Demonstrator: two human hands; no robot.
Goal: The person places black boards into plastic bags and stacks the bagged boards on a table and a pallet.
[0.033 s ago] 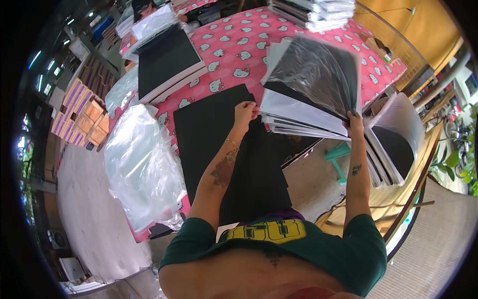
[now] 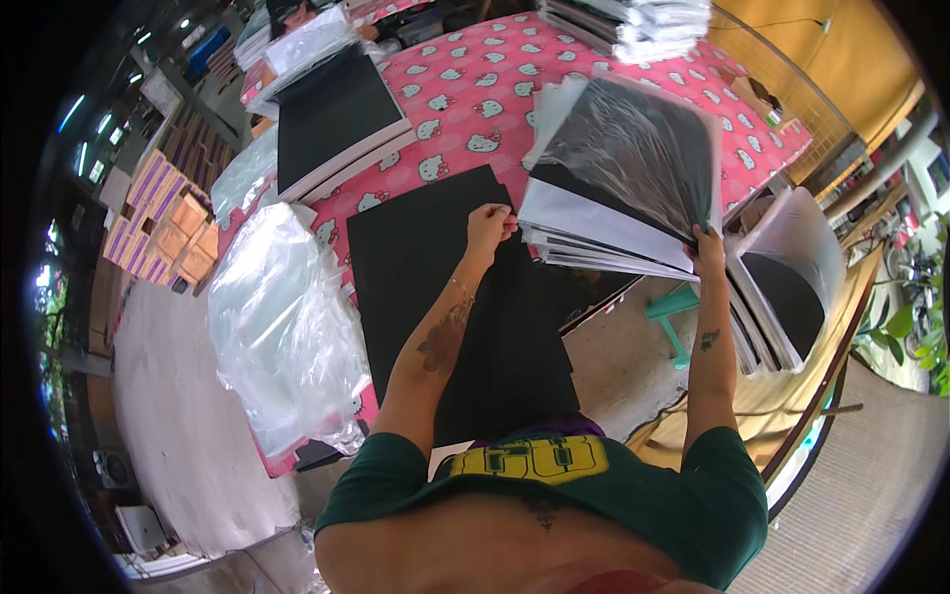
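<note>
Fanned stack of clear-sleeved sheets (image 2: 633,134) is right of center, far side of the black sheets (image 2: 416,257), its near right corner out past the worktop edge. Right hand (image 2: 707,247) grips that corner, thumb on top; film creases radiate from it. Left hand (image 2: 494,228) has its fingers closed in a pinch right beside the stack's left corner; can't tell if film is caught in it. To do this well, I'd hold the right corner firm but light, since more squeeze likely means more wrinkles and a bent corner. Left should catch one film edge only, fingertips, and pull flat; the near edges are splayed, so doubles look likely. Square the fan before letting go. Around it: black sheets run from the worktop (image 2: 450,99) (pink cat-print cover) to the wearer's shirt, right edge stepped, easy to drag with the left forearm. Loose clear plastic (image 2: 282,317) sits left of them, slippery I'd guess. Sleeved bundle (image 2: 782,287) stands just right of the right forearm, limiting elbow room. Open gap with a green stool (image 2: 673,309) lies below the grip, so a dropped sheet could reach the floor. Far left, a black-topped stack (image 2: 336,119); far right, a wrapped pile (image 2: 648,25). Both out of the way.
</note>
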